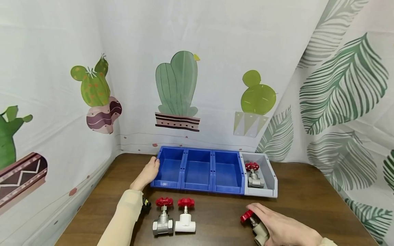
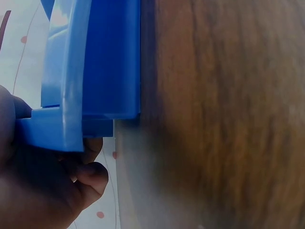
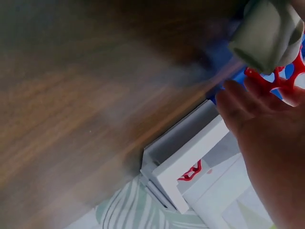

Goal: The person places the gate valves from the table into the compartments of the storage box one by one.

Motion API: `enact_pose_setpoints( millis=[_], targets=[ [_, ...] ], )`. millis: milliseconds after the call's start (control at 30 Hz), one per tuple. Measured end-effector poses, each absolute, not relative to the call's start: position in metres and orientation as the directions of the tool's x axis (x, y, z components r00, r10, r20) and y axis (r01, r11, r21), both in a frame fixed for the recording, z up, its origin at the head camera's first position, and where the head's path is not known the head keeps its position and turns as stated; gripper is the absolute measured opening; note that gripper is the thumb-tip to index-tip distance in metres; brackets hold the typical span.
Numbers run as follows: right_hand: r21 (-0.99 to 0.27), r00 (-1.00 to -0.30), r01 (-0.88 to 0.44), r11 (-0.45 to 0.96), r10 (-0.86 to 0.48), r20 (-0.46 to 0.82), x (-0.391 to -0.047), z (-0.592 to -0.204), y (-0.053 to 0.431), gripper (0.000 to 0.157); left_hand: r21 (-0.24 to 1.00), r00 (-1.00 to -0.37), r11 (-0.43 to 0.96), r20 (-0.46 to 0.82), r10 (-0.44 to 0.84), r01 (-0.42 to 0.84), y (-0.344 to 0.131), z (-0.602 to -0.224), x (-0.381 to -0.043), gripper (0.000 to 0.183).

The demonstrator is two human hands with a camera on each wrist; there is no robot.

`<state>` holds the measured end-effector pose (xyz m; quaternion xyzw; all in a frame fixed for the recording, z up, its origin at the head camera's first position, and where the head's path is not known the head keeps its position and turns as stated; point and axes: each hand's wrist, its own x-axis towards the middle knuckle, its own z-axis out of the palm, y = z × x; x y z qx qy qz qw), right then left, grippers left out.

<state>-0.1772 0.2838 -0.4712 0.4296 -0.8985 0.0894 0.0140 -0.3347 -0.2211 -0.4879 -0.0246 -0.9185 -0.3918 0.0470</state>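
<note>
At the left end of a row of bins, my left hand (image 1: 149,172) grips the side wall of the outermost blue bin (image 1: 170,168). Its fingers curl round the bin's edge in the left wrist view. My right hand (image 1: 281,225) holds a beige valve (image 1: 261,233) with a red handwheel (image 1: 246,216), tilted, in front of the grey bin (image 1: 275,182). The right wrist view shows the beige body (image 3: 267,38) close up. Inside the grey bin lies a metal valve (image 1: 254,179) with a red handwheel.
Between my arms, a metal gate valve (image 1: 163,223) and a white plastic valve (image 1: 185,222) stand on the brown table (image 1: 215,218), both with red handwheels. A black object (image 1: 146,206) is partly hidden by my left sleeve. Two more blue bins (image 1: 197,171) continue the row. A patterned curtain hangs behind.
</note>
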Motion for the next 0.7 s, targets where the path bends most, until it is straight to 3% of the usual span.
enact_pose_setpoints(
  millis=[133, 467, 700],
  targets=[
    [-0.136, -0.645, -0.763, 0.632, -0.758, 0.096, -0.1743, -0.4707, 0.2840, 0.098, 0.730, -0.997, 0.681, 0.076, 0.007, 0.061, -0.2211, -0.4860, -0.3328, 0.028],
    [-0.209, -0.587, -0.800, 0.562, -0.805, 0.085, -0.1799, -0.4732, 0.2800, 0.108, 0.728, -0.998, 0.684, 0.057, 0.010, 0.048, -0.2232, -0.4856, -0.3335, 0.029],
    [-0.203, -0.620, -0.775, 0.599, -0.782, 0.062, -0.1760, -0.4720, 0.2767, 0.105, 0.735, -0.998, 0.676, 0.061, 0.014, 0.054, -0.2216, -0.4864, -0.3331, 0.030]
  ],
)
